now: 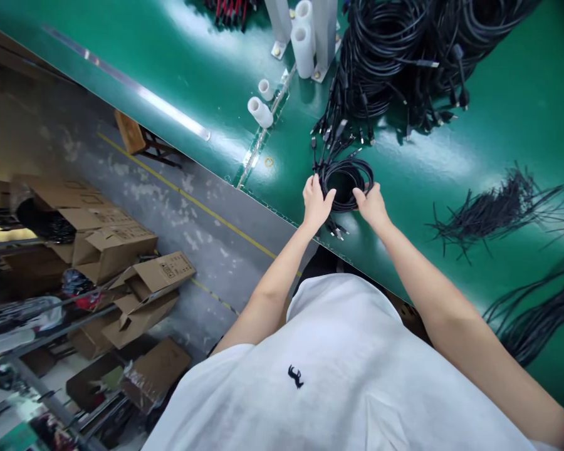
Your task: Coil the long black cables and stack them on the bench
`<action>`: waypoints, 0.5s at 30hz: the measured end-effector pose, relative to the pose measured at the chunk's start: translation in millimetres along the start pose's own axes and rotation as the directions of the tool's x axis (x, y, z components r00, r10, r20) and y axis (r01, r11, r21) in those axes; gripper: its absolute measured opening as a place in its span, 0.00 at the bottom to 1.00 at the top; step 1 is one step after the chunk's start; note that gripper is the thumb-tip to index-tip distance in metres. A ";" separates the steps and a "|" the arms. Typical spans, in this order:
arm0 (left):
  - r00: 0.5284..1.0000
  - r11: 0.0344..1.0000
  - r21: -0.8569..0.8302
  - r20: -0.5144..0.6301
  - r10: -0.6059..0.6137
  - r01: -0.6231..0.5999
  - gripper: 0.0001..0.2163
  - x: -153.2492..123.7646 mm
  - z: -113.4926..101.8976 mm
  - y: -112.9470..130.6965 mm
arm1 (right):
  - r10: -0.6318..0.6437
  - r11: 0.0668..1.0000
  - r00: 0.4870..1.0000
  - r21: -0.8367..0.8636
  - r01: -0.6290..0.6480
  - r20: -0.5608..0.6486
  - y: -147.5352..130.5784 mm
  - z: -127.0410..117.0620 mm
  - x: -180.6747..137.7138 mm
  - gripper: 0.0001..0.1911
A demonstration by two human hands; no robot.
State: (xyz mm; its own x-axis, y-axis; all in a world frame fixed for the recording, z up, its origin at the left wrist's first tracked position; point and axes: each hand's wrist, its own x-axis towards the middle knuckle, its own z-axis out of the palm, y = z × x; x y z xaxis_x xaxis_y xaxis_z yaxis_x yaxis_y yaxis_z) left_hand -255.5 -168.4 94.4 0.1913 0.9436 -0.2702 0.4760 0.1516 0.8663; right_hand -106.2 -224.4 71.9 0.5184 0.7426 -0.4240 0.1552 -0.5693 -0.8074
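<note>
A coiled black cable [349, 205] lies at the near edge of the green table, its loops forming a ring. My left hand [316, 203] grips the left side of the coil, thumb pointing inward. On the right side, my right hand [372, 203] has its fingers wrapped round the same loops, thumb at the inner rim. Metal-tipped connectors [337, 230] stick out below the coil. More cable ends with plugs [341, 130] lie just beyond it, touching or overlapping its far side.
A large heap of coiled black cables [385, 56] covers the table's far side. Thin black ties [498, 210] lie right, above a bundle of straight black cables [545, 307]. White plastic tubes [260, 113] stand left of a metal post [326, 37]. Cardboard boxes [113, 244] sit on shelving left.
</note>
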 end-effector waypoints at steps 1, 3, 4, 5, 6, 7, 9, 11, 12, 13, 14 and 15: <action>1.000 0.999 0.028 0.016 -0.018 0.017 0.30 1.5 3.2 -9.7 | -0.024 0.985 0.999 -0.169 0.029 0.035 2.9 -0.9 3.7 0.31; 0.998 0.999 0.017 0.048 -0.045 0.044 0.33 0.5 9.4 -23.1 | -0.115 0.907 0.990 -0.399 0.137 0.078 7.5 -2.7 4.6 0.39; 0.997 0.999 -0.008 0.050 -0.053 0.054 0.34 -0.7 12.2 -27.0 | -0.171 0.869 0.981 -0.455 0.194 0.091 9.0 -2.3 3.5 0.42; 0.997 0.997 -0.033 0.045 -0.061 0.063 0.34 -1.5 14.8 -29.4 | -0.217 0.844 0.971 -0.481 0.237 0.098 10.1 -0.3 2.6 0.44; 0.997 0.996 -0.054 0.037 -0.067 0.069 0.35 -1.5 17.1 -30.8 | -0.243 0.831 0.965 -0.491 0.260 0.099 10.7 3.2 2.7 0.45; 0.997 0.995 -0.068 0.028 -0.069 0.071 0.35 -0.3 19.0 -31.6 | -0.247 0.830 0.964 -0.493 0.262 0.097 10.8 8.2 4.1 0.45; 0.998 0.995 -0.071 0.014 -0.065 0.066 0.36 5.9 21.4 -32.8 | -0.195 0.841 0.976 -0.496 0.216 0.095 8.7 20.1 10.6 0.45; 0.998 0.997 -0.054 -0.001 -0.064 0.064 0.36 14.7 20.3 -34.1 | -0.131 0.850 0.985 -0.499 0.169 0.111 3.6 29.7 17.0 0.44; 0.998 0.997 -0.042 0.001 -0.069 0.069 0.36 18.2 17.8 -34.7 | -0.116 0.855 0.986 -0.493 0.161 0.121 0.8 31.5 17.4 0.44; 0.997 0.996 -0.027 0.011 -0.080 0.081 0.36 19.9 13.8 -35.1 | -0.117 0.865 0.986 -0.474 0.161 0.122 -1.2 30.7 14.2 0.43; 0.995 0.995 -0.011 0.027 -0.095 0.095 0.36 19.1 8.2 -35.6 | -0.130 0.882 0.986 -0.441 0.165 0.108 -1.4 26.9 6.6 0.42; 0.993 0.994 0.009 0.041 -0.107 0.107 0.36 15.5 1.0 -36.3 | -0.146 0.904 0.986 -0.394 0.167 0.083 1.3 20.4 -5.9 0.40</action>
State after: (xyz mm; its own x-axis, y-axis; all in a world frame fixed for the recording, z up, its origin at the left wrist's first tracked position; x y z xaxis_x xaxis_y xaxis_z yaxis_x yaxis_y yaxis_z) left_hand -269.0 -159.5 58.3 0.1741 0.9091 -0.3784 0.5013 0.2489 0.8287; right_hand -126.2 -222.4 64.9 0.4183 0.8444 -0.3346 0.5578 -0.5296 -0.6391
